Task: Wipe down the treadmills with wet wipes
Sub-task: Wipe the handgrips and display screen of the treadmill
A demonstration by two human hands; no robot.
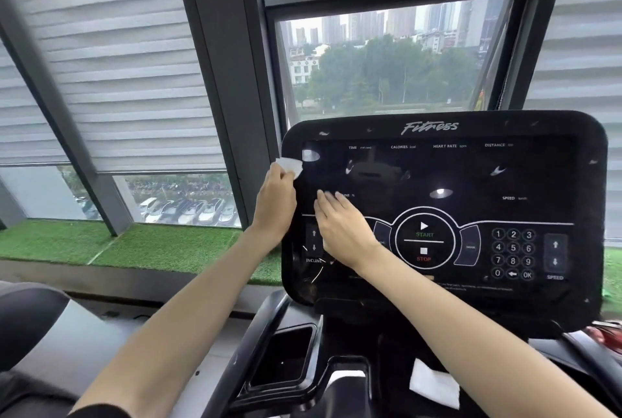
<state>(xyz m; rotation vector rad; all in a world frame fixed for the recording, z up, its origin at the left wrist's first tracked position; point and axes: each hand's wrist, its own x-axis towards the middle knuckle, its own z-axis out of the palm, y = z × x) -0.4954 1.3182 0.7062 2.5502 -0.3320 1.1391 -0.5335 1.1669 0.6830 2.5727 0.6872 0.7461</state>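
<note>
As the left hand (pixel 274 205) pinches it, the wet wipe (pixel 289 165) protrudes above.

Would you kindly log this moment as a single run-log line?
left hand holds wet wipe at console left edge | right hand flat on console

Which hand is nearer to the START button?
Right. The right hand lies flat just left of the START button; the left hand holds a wet wipe at the left edge of the console.

head cam | faces forward, perhaps slightly down | treadmill console (pixel 471 168) near | window (pixel 387 64) beyond
</note>
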